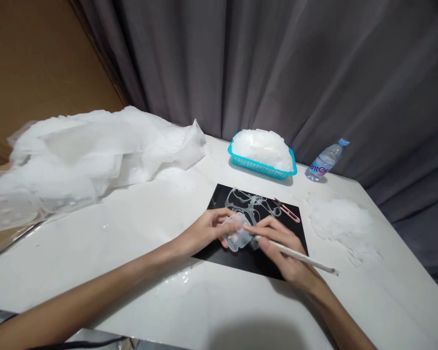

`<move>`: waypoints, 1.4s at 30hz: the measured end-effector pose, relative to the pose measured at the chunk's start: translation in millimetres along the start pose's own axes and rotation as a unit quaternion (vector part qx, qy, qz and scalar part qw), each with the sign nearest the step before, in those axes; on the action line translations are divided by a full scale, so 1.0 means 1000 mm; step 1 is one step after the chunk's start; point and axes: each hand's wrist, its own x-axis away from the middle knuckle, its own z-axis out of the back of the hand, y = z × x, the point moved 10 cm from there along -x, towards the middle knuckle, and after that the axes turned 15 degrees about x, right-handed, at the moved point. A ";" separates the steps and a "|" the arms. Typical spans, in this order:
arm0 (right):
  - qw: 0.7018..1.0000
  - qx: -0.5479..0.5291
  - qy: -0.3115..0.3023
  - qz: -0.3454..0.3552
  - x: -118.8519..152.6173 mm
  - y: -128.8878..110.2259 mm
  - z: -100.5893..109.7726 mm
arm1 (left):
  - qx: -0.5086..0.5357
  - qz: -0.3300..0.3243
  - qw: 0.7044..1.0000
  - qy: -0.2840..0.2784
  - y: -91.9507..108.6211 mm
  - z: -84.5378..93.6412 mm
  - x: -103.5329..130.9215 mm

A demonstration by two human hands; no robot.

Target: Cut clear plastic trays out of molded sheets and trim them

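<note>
My left hand (209, 227) is closed on a small translucent plastic piece (238, 239) with rounded corners, pinching it by its left side. My right hand (290, 250) grips a slim tool with a long white handle (306, 257); its working tip is blurred beside the piece, so its kind does not show. Both hands are above a black mat (224, 260). Behind them on the mat lie thin translucent scrap strips (253, 204) in a tangle. A pair of small scissors with a pink handle (290, 214) rests at the mat's far right.
A turquoise basket (264, 169) heaped with white translucent pieces stands at the back, with a water bottle (324, 161) to its right. Thin clear scraps (345, 223) are piled right of the mat. Large white plastic sheets (95, 150) cover the table's far left.
</note>
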 end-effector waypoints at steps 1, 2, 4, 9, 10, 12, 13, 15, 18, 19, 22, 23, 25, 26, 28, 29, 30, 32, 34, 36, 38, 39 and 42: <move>0.999 0.024 0.029 -0.005 0.001 0.005 0.008 | -0.020 -0.004 1.000 0.003 -0.001 0.002 0.000; 0.996 0.053 0.064 -0.012 0.001 0.010 0.016 | -0.038 -0.010 0.999 0.004 -0.001 0.002 0.000; 0.986 0.101 0.127 -0.026 0.002 0.022 0.027 | -0.067 -0.025 0.997 -0.001 0.001 -0.001 0.001; 0.989 0.085 0.120 -0.034 -0.009 0.033 0.008 | -0.176 -0.083 0.981 -0.009 0.015 -0.012 0.007; 0.993 0.064 0.096 -0.036 -0.011 0.032 0.001 | -0.204 -0.095 0.974 -0.009 0.017 -0.013 0.008; 0.997 0.027 0.040 -0.052 -0.015 0.031 -0.012 | -0.250 -0.116 0.961 -0.013 0.021 -0.014 0.009; 0.998 0.013 0.015 -0.067 -0.015 0.031 -0.017 | -0.268 -0.129 0.955 -0.014 0.023 -0.014 0.010; 0.995 -0.006 -0.010 -0.099 -0.013 0.034 -0.021 | -0.289 -0.157 0.944 -0.019 0.029 -0.015 0.011; 0.990 -0.041 0.013 -0.131 -0.011 0.039 -0.015 | -0.263 -0.159 0.950 -0.049 0.032 -0.018 0.009; 0.989 -0.053 0.022 -0.134 -0.010 0.040 -0.014 | -0.240 -0.146 0.958 -0.062 0.030 -0.019 0.008; 0.987 -0.078 0.027 -0.139 -0.010 0.041 -0.017 | -0.182 -0.104 0.973 -0.092 0.024 -0.024 0.005; 0.986 -0.077 0.027 -0.145 -0.009 0.043 -0.019 | -0.178 -0.101 0.974 -0.100 0.022 -0.026 0.006; 0.985 -0.036 0.045 -0.163 -0.008 0.048 -0.018 | -0.213 -0.132 0.962 -0.113 0.025 -0.034 0.013; 0.983 0.009 0.068 -0.173 -0.008 0.052 -0.013 | -0.248 -0.170 0.946 -0.122 0.030 -0.040 0.019; 0.964 0.128 0.130 -0.192 -0.005 0.061 0.005 | -0.309 -0.260 0.904 -0.142 0.041 -0.055 0.035; 0.947 0.185 0.161 -0.206 -0.003 0.066 0.017 | -0.312 -0.294 0.893 -0.136 0.047 -0.057 0.041; 0.929 0.226 0.186 -0.226 0.001 0.073 0.028 | -0.285 -0.309 0.900 -0.111 0.054 -0.054 0.044; 0.903 0.254 0.209 -0.277 0.009 0.093 0.047 | -0.153 -0.276 0.949 -0.029 0.060 -0.030 0.038; 0.893 0.239 0.213 -0.316 0.016 0.110 0.059 | 0.015 -0.187 0.982 0.037 0.051 -0.004 0.026; 0.895 0.228 0.221 -0.313 0.019 0.114 0.064 | 0.130 -0.107 0.984 0.049 0.040 0.006 0.017; 0.902 0.256 0.227 -0.265 0.014 0.104 0.063 | 0.175 -0.071 0.981 0.052 0.037 0.011 0.014; 0.906 0.280 0.220 -0.230 0.009 0.096 0.057 | 0.183 -0.066 0.980 0.053 0.037 0.013 0.013; 0.917 0.350 0.143 -0.130 -0.007 0.076 0.026 | 0.192 -0.059 0.978 0.045 0.040 0.012 0.015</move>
